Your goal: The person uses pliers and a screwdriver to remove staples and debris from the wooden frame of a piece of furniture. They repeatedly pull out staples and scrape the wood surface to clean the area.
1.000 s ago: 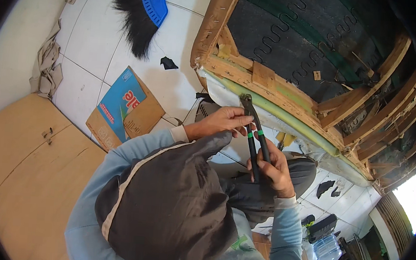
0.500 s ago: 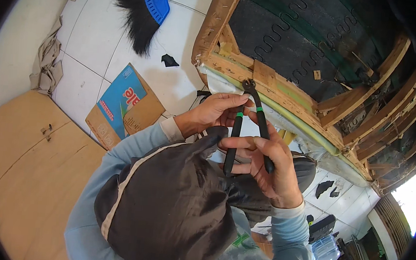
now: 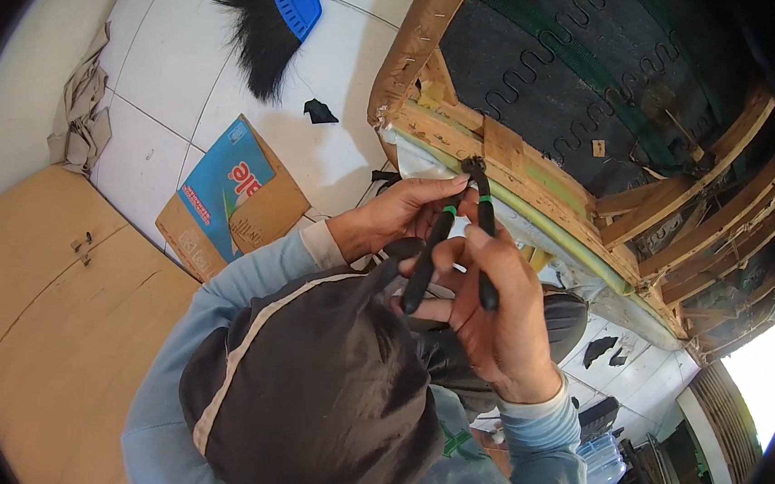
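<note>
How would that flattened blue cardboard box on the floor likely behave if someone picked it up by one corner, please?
The flattened cardboard box would probably feel light and sag, since its panels lie opened out along creases. It seems unlikely to roll. Lying flat on smooth tiles, it would probably slide readily if pushed.

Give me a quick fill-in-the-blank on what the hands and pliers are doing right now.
1. The pliers have ____ grips with green bands.
2. The plier head meets the sofa's ____ frame.
3. The right hand holds the pliers' ____.
4. The left hand lies beside the pliers, above a cardboard box on the ____ floor.

Missing words: black; wooden; handles; tiled
</note>
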A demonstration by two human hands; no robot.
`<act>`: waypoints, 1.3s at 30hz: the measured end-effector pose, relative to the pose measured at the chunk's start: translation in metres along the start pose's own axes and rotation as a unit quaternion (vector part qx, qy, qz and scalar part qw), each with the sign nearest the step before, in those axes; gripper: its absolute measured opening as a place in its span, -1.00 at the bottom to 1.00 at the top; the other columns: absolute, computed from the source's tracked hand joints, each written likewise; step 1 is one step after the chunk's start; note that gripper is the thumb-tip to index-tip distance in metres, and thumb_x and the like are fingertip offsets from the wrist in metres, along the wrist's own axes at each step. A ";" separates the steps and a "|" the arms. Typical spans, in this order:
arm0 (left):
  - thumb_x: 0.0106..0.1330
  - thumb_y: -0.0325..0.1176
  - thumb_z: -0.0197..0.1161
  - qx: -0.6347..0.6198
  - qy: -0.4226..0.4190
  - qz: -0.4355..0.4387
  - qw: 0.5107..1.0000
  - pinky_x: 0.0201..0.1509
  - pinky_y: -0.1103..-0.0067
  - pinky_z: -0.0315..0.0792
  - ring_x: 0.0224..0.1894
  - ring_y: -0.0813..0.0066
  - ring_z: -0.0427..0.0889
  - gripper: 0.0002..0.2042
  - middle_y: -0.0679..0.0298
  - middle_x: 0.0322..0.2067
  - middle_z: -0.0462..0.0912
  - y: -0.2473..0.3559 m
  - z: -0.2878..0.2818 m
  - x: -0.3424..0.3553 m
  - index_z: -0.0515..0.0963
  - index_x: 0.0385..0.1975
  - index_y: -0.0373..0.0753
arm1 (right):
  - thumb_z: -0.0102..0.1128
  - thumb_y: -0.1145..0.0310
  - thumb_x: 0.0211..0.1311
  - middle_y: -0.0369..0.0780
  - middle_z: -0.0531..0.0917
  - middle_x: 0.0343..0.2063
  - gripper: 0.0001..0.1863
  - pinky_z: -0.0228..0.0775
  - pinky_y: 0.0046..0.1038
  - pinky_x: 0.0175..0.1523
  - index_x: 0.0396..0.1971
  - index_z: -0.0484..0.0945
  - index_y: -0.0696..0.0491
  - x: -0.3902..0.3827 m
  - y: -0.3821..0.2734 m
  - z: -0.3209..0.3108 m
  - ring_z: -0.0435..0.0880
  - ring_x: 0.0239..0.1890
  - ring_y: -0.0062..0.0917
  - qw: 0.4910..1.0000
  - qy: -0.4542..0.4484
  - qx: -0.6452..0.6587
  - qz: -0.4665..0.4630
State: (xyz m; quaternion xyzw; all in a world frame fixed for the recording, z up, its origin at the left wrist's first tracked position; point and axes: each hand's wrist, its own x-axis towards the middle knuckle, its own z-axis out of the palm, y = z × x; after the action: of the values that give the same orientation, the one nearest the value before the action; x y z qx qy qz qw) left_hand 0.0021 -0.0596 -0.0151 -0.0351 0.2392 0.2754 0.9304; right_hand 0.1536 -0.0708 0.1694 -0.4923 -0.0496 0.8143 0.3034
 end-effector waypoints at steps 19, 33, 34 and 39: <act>0.65 -0.03 0.20 0.196 0.034 0.011 0.980 -0.17 0.67 0.59 -0.30 0.72 0.72 -0.69 0.33 -0.16 0.82 -0.010 0.000 0.010 0.66 0.04 -0.14 | 0.09 0.40 0.44 -0.23 0.48 -0.21 -0.20 0.74 -0.31 -0.29 0.62 0.02 0.12 -0.013 0.024 -0.075 0.67 -0.16 -0.38 0.994 -0.063 -0.068 -0.049; 0.30 -0.17 0.51 0.864 0.191 0.243 0.397 -0.26 0.28 0.63 -0.26 0.18 0.74 0.03 0.16 -0.27 0.72 -0.015 0.009 -0.009 -0.04 0.70 -0.10 | -0.02 0.67 0.13 0.10 0.80 -0.14 -0.26 0.14 0.06 0.63 0.38 0.12 0.10 -0.039 0.045 -0.142 0.71 0.20 -0.05 0.983 -0.102 -0.137 -0.061; 0.31 -0.18 0.51 0.870 0.196 0.240 0.384 -0.26 0.27 0.62 -0.27 0.15 0.74 0.03 0.15 -0.29 0.72 -0.015 0.007 -0.010 -0.03 0.70 -0.10 | -0.03 0.65 0.13 0.11 0.79 -0.13 -0.29 0.18 0.05 0.61 0.35 0.14 0.09 -0.035 0.046 -0.137 0.70 0.22 -0.03 0.986 -0.101 -0.122 -0.052; 0.31 -0.21 0.51 0.871 0.188 0.243 0.383 -0.26 0.22 0.61 -0.31 0.06 0.75 0.03 0.13 -0.32 0.74 -0.013 0.005 -0.013 -0.05 0.70 -0.07 | -0.10 0.50 0.24 0.26 0.73 -0.02 -0.47 0.55 0.10 0.37 0.24 0.18 0.08 -0.022 0.056 -0.126 0.60 0.32 0.18 0.989 -0.138 -0.009 -0.042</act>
State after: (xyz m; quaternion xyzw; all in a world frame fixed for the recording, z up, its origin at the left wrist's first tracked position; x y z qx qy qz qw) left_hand 0.0015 -0.0760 -0.0052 0.8033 0.5150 0.1170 0.2753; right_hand 0.2407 -0.1552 0.1008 -0.3752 -0.1191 0.8605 0.3234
